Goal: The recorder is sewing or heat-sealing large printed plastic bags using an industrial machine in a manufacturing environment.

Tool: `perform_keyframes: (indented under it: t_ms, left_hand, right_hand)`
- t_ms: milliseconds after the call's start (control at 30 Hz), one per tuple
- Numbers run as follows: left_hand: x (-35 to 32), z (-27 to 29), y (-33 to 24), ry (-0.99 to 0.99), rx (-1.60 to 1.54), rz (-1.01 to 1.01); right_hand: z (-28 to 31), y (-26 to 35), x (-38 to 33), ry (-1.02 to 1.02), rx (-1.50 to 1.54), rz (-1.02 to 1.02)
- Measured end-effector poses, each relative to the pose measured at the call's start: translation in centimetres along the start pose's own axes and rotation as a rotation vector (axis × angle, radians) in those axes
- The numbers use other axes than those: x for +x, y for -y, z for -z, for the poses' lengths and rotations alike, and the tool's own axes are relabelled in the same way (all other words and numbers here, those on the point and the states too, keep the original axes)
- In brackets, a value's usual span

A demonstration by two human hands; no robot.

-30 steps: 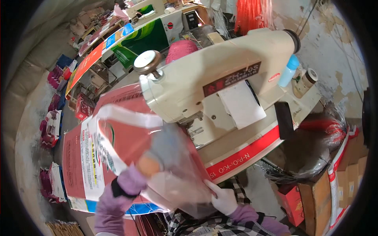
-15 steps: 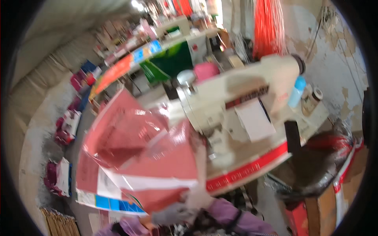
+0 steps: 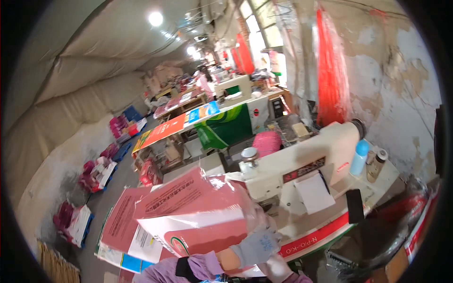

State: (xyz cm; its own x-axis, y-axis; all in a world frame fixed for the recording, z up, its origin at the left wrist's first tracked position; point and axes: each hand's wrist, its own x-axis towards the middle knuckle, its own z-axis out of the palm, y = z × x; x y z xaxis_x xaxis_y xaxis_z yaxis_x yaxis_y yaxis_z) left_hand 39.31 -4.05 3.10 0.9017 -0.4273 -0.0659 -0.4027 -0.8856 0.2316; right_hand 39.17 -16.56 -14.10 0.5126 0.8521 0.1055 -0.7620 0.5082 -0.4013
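A pink-red printed plastic bag (image 3: pixel 203 233) with a white band lies in front of me, its film glossy and creased. My left hand (image 3: pixel 257 247), in a grey glove, reaches across to the bag's right edge, fingers curled on the film there. Just below it is my right hand (image 3: pixel 276 270) in a pale glove, partly covered by the left; its fingers do not show clearly. Beyond the bag's right side stands a cream sewing machine (image 3: pixel 302 174), its needle area partly hidden. More pink-red printed bags (image 3: pixel 123 219) lie at the left.
A light-blue bottle (image 3: pixel 359 158) and a thread spool (image 3: pixel 376 165) stand at the machine's right. White paper (image 3: pixel 315 194) hangs on its front. A black plate (image 3: pixel 355 206) rises by the table's red edge. Red strands (image 3: pixel 330 70) hang on the wall. Bundles (image 3: pixel 75 221) line the left wall.
My view has tilted up, showing more of the room. My left hand has moved right across the bag, over my right hand. The raised bag film now lies lower and flatter.
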Motion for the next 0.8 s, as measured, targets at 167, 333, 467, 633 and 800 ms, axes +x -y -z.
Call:
perform_keyframes:
  t_ms: [167, 333, 467, 633, 800]
  left_hand:
    - [-1.2, 1.4, 1.6, -0.074, 0.062, -0.208]
    - [-0.9, 5.0, 0.4, 0.086, 0.066, 0.109]
    - [0.3, 1.4, -1.2, 0.385, 0.206, -0.168]
    - [-6.3, -2.4, -7.7, 0.215, -0.080, -0.189]
    - [-8.3, -3.1, -9.7, 0.395, 0.191, 0.247]
  right_hand:
    - [-5.4, 0.9, 1.4, -0.347, -0.265, 0.067]
    - [-5.1, 1.3, 1.6, -0.182, -0.414, 0.010]
    - [-3.5, -5.5, -2.8, -0.410, -0.174, -0.219]
    - [-2.7, 0.1, -8.7, -0.227, -0.883, -0.249]
    - [-4.9, 2.8, -3.9, -0.395, -1.095, -0.081]
